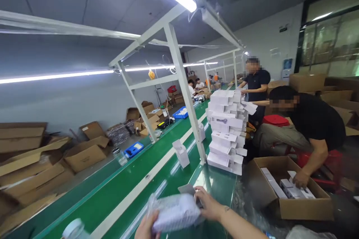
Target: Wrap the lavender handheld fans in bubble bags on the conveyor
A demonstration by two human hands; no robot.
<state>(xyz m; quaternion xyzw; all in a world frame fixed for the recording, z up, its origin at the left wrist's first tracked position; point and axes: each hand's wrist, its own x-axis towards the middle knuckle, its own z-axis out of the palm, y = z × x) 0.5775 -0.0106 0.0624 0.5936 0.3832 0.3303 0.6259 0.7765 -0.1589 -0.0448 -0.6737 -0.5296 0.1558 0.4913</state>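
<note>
Both my hands hold a white box wrapped in clear plastic (175, 213) low in the head view, above the green conveyor belt (117, 190). My left hand (147, 227) grips its near left end from below. My right hand (209, 203) closes on its right end, fingers curled over the top edge beside a small grey flap. The box is blurred, so details of the wrap are unclear.
A tall stack of white boxes (227, 130) stands on the belt's right edge by a white frame post (185, 93). A seated person reaches into an open carton (288, 194) of white boxes at right. Another person stands behind. Flat cartons (33, 164) pile at left.
</note>
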